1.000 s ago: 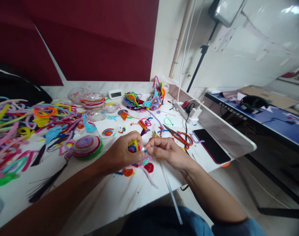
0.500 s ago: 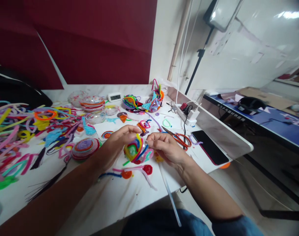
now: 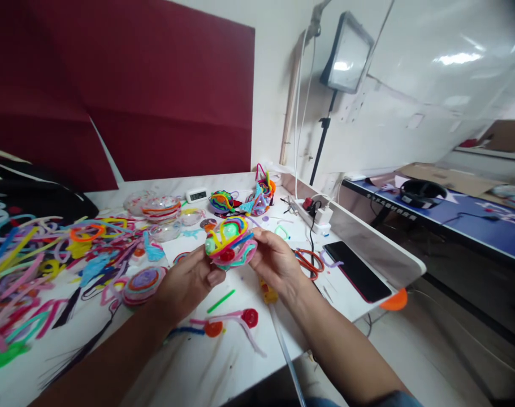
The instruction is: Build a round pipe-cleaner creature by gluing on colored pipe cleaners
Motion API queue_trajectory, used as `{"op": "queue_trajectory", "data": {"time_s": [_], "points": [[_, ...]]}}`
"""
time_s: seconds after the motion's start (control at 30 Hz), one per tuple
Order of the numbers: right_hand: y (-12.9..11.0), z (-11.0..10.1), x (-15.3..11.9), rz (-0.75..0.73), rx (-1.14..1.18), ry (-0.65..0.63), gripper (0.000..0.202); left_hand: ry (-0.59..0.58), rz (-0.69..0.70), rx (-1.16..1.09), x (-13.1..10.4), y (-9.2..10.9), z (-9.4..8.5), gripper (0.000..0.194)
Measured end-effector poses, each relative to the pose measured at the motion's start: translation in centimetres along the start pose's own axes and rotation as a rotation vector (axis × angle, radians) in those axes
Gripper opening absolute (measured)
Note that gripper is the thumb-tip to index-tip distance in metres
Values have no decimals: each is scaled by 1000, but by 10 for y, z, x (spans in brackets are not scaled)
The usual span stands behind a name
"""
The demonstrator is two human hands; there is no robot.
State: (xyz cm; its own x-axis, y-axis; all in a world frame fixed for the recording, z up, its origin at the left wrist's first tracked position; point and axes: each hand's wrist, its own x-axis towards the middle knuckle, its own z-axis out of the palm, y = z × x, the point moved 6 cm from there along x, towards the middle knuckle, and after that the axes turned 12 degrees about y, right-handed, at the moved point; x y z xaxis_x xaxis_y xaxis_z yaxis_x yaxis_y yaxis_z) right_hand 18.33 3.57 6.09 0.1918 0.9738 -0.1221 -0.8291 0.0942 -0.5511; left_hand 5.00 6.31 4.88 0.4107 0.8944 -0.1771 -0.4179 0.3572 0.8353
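A round ball covered with bright pipe cleaners (image 3: pixel 230 242) is held up over the white table between both hands. My left hand (image 3: pixel 193 282) supports it from the left and below, its fingers closed on the edge. From the right, my right hand (image 3: pixel 276 260) grips its other side with thumb and fingers. Beneath them on the table lie a short green piece (image 3: pixel 221 301), a red coil (image 3: pixel 249 317) and an orange coil (image 3: pixel 213 328). A yellow-handled glue gun (image 3: pixel 268 292) with a clear stick lies partly behind my right hand.
A pile of pipe cleaners (image 3: pixel 24 277) covers the left side. Clear bowls (image 3: pixel 161 208) and a small clock (image 3: pixel 197 195) stand at the back. Orange-handled scissors (image 3: pixel 310 263), a phone (image 3: pixel 359 272) and a power strip (image 3: pixel 316 223) lie on the right.
Both hands have raised and turned the ball, so its green and yellow parts face up. My right hand has a wider hold on it. The camera view has tilted upward.
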Motion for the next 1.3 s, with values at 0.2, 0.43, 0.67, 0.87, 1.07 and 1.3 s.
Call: {"op": "queue_trajectory", "data": {"time_s": [0.2, 0.43, 0.67, 0.87, 1.07, 1.3], "points": [[11, 0, -3, 21, 36, -30, 13, 21, -71, -149, -9, -4, 0, 20], [17, 2, -11, 0, 5, -66, 13, 76, -90, -162, -6, -13, -15, 21], [21, 0, -13, 16, -65, -63, 19, 83, -122, -170, -4, -17, -22, 18], [22, -2, -13, 26, -61, -51, 22, 45, -96, -175, -6, -15, -16, 13], [22, -3, -14, 21, -77, -69, 21, 42, -122, -185, -7, -17, -17, 14], [20, -1, -14, 5, -80, -85, 17, 51, -118, -188, -7, -15, -17, 22]]}}
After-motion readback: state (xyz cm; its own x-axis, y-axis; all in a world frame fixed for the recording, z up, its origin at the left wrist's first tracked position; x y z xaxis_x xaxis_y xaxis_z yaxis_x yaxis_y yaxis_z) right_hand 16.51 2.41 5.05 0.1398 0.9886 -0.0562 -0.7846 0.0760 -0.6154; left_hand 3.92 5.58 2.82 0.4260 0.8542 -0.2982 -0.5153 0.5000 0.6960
